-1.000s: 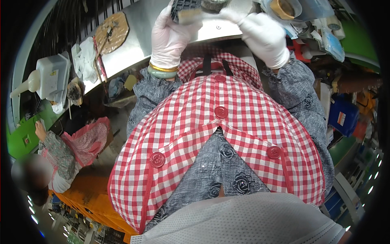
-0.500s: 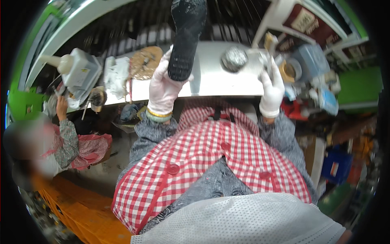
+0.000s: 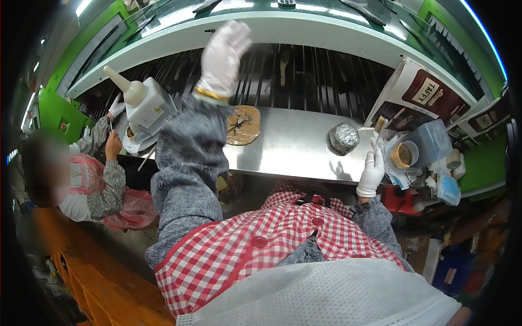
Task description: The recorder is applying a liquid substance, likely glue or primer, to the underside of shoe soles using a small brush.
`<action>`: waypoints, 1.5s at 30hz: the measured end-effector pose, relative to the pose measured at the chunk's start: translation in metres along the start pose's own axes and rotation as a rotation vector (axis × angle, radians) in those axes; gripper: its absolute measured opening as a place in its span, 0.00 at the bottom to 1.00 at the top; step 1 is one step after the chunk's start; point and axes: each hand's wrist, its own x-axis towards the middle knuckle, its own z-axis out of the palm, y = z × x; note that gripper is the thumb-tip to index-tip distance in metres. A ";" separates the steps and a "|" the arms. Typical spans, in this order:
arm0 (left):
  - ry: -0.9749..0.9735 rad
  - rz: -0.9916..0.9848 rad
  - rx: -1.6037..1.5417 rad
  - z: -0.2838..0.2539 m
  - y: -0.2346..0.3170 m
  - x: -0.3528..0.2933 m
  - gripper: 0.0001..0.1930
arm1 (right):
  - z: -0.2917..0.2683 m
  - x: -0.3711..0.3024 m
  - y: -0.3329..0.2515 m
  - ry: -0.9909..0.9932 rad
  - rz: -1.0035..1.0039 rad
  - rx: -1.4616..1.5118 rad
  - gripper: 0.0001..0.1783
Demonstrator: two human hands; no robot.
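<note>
My left hand (image 3: 222,62), in a white glove with a yellow band at the wrist, reaches far forward over a rack of dark bars (image 3: 310,76). Its fingers look stretched out, a little smeared by motion, and I see nothing in them. Low at the right, by the edge of the metal bench (image 3: 288,141), my gloved right hand (image 3: 372,173) is closed on a small brush (image 3: 380,124) with tan bristles pointing up. A foil-wrapped round lump (image 3: 343,138) lies on the bench to its left.
A tan stained pad (image 3: 243,125) lies beside my left sleeve. A white squeeze bottle (image 3: 142,103) stands further left, near a co-worker (image 3: 98,185). Right of my right hand are a clear plastic container (image 3: 429,142), a small cup (image 3: 402,155) and a printed carton (image 3: 418,98). A green belt (image 3: 326,13) carries dark pieces.
The black shoe sole has left my left hand and is not clearly seen now. That hand has moved forward over the bars. My right hand still holds the brush. The view has shifted.
</note>
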 end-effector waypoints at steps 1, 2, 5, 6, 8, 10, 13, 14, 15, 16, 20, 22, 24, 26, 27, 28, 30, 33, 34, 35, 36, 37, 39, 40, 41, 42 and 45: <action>-0.029 -0.085 0.045 0.018 -0.018 -0.032 0.21 | -0.004 0.001 0.002 0.017 0.008 0.001 0.21; -0.078 -0.125 0.284 0.034 -0.037 -0.069 0.17 | -0.010 -0.002 0.007 0.020 0.043 0.039 0.22; -0.171 -0.056 0.472 0.028 -0.119 -0.137 0.12 | -0.008 0.000 0.025 0.013 0.031 0.056 0.23; -0.160 -0.085 0.484 0.027 -0.151 -0.162 0.12 | -0.013 0.000 0.029 -0.002 0.097 0.031 0.23; -0.183 -0.030 0.551 0.036 -0.218 -0.194 0.11 | -0.036 0.018 0.043 -0.025 0.136 -0.005 0.24; -0.270 0.106 0.731 0.040 -0.264 -0.213 0.11 | -0.050 0.038 0.064 -0.026 0.053 0.009 0.23; -0.419 0.173 1.183 0.029 -0.313 -0.214 0.14 | -0.073 0.073 0.083 -0.091 0.115 -0.073 0.21; -0.408 0.154 1.221 0.032 -0.335 -0.209 0.14 | -0.087 0.092 0.104 -0.069 -0.026 -0.171 0.21; -0.395 0.134 1.263 0.031 -0.353 -0.204 0.15 | -0.100 0.108 0.123 -0.058 -0.163 -0.269 0.21; -0.411 0.112 1.312 0.024 -0.362 -0.201 0.15 | -0.109 0.114 0.126 -0.059 -0.128 -0.349 0.21; -0.373 0.194 1.521 0.005 -0.404 -0.189 0.17 | -0.135 0.155 0.157 -0.173 0.042 -0.755 0.23; -0.383 0.177 1.533 0.002 -0.416 -0.183 0.17 | -0.144 0.169 0.173 -0.222 -0.148 -0.920 0.21; -0.385 0.168 1.514 0.002 -0.416 -0.180 0.17 | -0.150 0.177 0.174 -0.202 0.077 -0.982 0.23; -0.389 0.156 1.535 0.000 -0.404 -0.181 0.18 | -0.152 0.180 0.172 -0.283 0.116 -1.119 0.22; -0.381 0.164 1.525 -0.001 -0.395 -0.183 0.18 | -0.149 0.179 0.168 -0.287 0.111 -1.125 0.22; -0.371 0.175 1.544 -0.006 -0.388 -0.184 0.18 | -0.143 0.178 0.167 -0.297 0.116 -1.128 0.21; -0.353 0.209 1.567 -0.011 -0.370 -0.179 0.20 | -0.125 0.182 0.132 -0.330 0.164 -1.175 0.19; -0.315 0.229 1.612 -0.013 -0.339 -0.183 0.23 | -0.113 0.176 0.092 -0.473 -0.108 -1.302 0.19; -0.308 0.252 1.645 -0.019 -0.329 -0.186 0.24 | -0.110 0.169 0.076 -0.479 -0.170 -1.248 0.21; -0.288 0.268 1.662 -0.024 -0.316 -0.191 0.25 | -0.105 0.161 0.059 -0.515 -0.212 -1.252 0.22; -0.286 0.246 1.681 -0.030 -0.300 -0.198 0.25 | -0.099 0.154 0.044 -0.559 -0.214 -1.232 0.22; -0.273 0.204 1.708 -0.036 -0.279 -0.206 0.26 | -0.093 0.145 0.025 -0.605 -0.212 -1.222 0.21; -0.249 0.223 1.681 -0.045 -0.244 -0.223 0.26 | -0.090 0.131 0.010 -0.527 -0.432 -1.089 0.19; -0.243 0.237 1.669 -0.058 -0.224 -0.236 0.25 | -0.085 0.113 -0.003 -0.452 -0.509 -1.034 0.17; -0.218 0.196 1.692 -0.062 -0.209 -0.261 0.25 | -0.089 0.094 -0.016 -0.450 -0.555 -0.970 0.17; -0.211 0.161 1.712 -0.059 -0.199 -0.285 0.25 | -0.103 0.078 -0.032 -0.474 -0.526 -0.927 0.17; -0.170 0.119 1.836 -0.038 -0.207 -0.352 0.25 | -0.162 0.055 -0.029 -0.476 -0.526 -0.719 0.14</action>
